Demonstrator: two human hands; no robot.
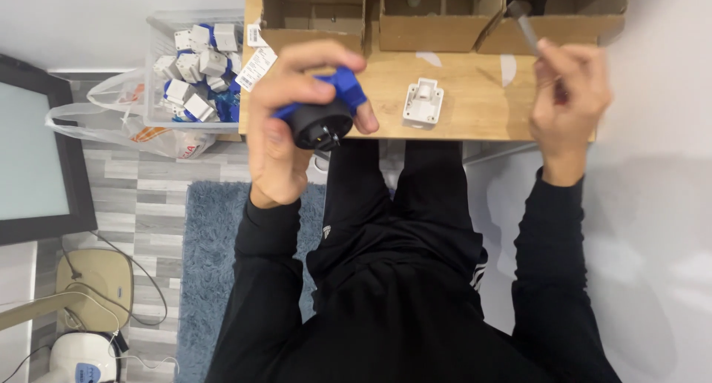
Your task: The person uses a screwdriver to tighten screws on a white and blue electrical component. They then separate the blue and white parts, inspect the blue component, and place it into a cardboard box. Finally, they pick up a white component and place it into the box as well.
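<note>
The floor (141, 197) is grey planking, with a blue-grey rug (215, 257) under the seated person, whose black sleeves and trousers fill the lower middle. A white wall (653, 205) runs down the right side. At the left edge stands a dark-framed screen (30, 153), and below it sit a beige pad (96, 279) and a white device (78, 357) trailing thin cables. The wooden surface (475, 101) spans the top, narrow and pale, its near edge just above the person's knees. Along its far side stand three open cardboard boxes (437, 16), side by side and touching. Left of the surface a clear bin (159, 71) holds a heap of white and blue parts (200, 64), and a plastic bag (126, 127) slumps against it on the floor. A small white part (423, 103) lies alone on the wood, between the two hands. The left hand (285, 123) is raised over the surface's near left corner, fingers wrapped around a plug (322, 112), blue at the back with a round black front facing the viewer. The right hand (567, 105) is up near the right end, pinched shut on a thin grey tool (526, 27) that points toward the rightmost box.
</note>
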